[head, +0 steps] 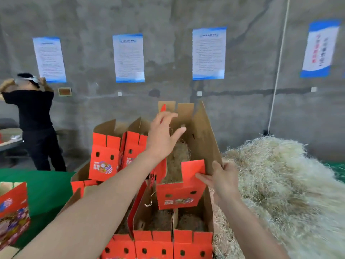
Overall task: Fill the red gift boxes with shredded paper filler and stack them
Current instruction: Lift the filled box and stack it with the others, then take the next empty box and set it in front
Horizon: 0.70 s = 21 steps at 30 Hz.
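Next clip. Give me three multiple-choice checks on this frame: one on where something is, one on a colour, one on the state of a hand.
1. Where is the loose filler pile relative to the held box?
A) to its left
B) to its right
C) on a shelf on the wall

2. What colour is the sheet at the left?
A) blue
B) white
C) green

3. How is the left hand?
A) open, fingers spread
C) clenched round a flap
B) buried in filler

Answers:
1 B: the pale heap spreads along the right side of the boxes.
2 C: the covering beside the left boxes is plainly green.
3 A: its fingers are straight and spread above the box, while the right hand grips the box's near corner.
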Tool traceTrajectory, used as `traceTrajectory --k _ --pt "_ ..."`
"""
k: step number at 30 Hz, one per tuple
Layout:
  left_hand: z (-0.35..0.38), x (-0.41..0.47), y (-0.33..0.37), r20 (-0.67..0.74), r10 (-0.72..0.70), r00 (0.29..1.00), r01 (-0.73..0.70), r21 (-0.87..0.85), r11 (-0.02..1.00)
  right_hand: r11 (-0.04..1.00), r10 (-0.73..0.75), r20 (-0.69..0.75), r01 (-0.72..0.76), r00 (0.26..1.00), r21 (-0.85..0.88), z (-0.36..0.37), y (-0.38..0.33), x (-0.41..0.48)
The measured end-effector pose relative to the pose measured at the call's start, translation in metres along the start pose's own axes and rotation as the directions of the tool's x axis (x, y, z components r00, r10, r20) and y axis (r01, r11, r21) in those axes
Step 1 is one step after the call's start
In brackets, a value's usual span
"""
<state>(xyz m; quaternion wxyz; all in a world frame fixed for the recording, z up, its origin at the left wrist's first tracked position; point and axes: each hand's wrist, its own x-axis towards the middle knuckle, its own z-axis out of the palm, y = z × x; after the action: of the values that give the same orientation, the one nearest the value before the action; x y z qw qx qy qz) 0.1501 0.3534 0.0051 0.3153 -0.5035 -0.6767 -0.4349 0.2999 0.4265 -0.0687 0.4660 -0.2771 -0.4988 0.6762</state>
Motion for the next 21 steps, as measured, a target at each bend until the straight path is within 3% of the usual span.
traceTrajectory --k 2,3,5,7,9,11,13,15,18,21 --pt "0.015 -0.010 -0.007 0.224 -0.260 0.939 0.289 -0.109 0.951 0.987 0.045 0.037 -0.039 0.998 -0.153 -0.009 0.014 0.008" --pt "0.021 -0.018 -0.012 0.290 -0.318 0.903 0.353 -0.078 0.932 0.957 0.042 0.036 -0.030 0.998 -0.289 -0.014 0.022 0.013" --pt "0.024 -0.032 -0.021 0.259 -0.375 0.890 0.378 0.042 0.925 0.857 -0.003 0.019 0.012 1.000 -0.515 -0.025 0.033 0.023" --pt "0.019 -0.034 -0.030 0.200 -0.432 0.879 0.433 0.040 0.900 0.855 0.002 0.044 0.021 0.999 -0.517 -0.035 0.038 0.030" --pt "0.008 -0.030 -0.041 0.310 -0.568 0.763 0.620 -0.099 0.778 0.910 0.042 0.118 0.011 0.992 -0.414 -0.044 0.043 0.034" --pt "-0.002 -0.036 -0.044 0.518 -0.617 0.592 0.778 -0.169 0.605 0.916 0.064 0.200 0.022 0.978 -0.401 -0.050 0.045 0.038" --pt "0.003 -0.052 -0.041 0.656 -0.606 0.451 0.828 -0.054 0.558 0.904 0.102 0.228 0.005 0.968 -0.428 -0.049 0.043 0.045" --pt "0.015 -0.066 -0.032 0.697 -0.610 0.376 0.834 0.032 0.550 0.898 0.090 0.205 0.010 0.975 -0.441 -0.046 0.040 0.056" --pt "0.039 -0.068 -0.027 0.695 -0.619 0.366 0.881 -0.044 0.471 0.848 0.012 0.188 0.090 0.982 -0.523 -0.045 0.035 0.067" --pt "0.056 -0.064 -0.023 0.593 -0.667 0.452 0.879 -0.168 0.446 0.732 -0.033 0.206 0.164 0.978 -0.662 -0.049 0.035 0.073"
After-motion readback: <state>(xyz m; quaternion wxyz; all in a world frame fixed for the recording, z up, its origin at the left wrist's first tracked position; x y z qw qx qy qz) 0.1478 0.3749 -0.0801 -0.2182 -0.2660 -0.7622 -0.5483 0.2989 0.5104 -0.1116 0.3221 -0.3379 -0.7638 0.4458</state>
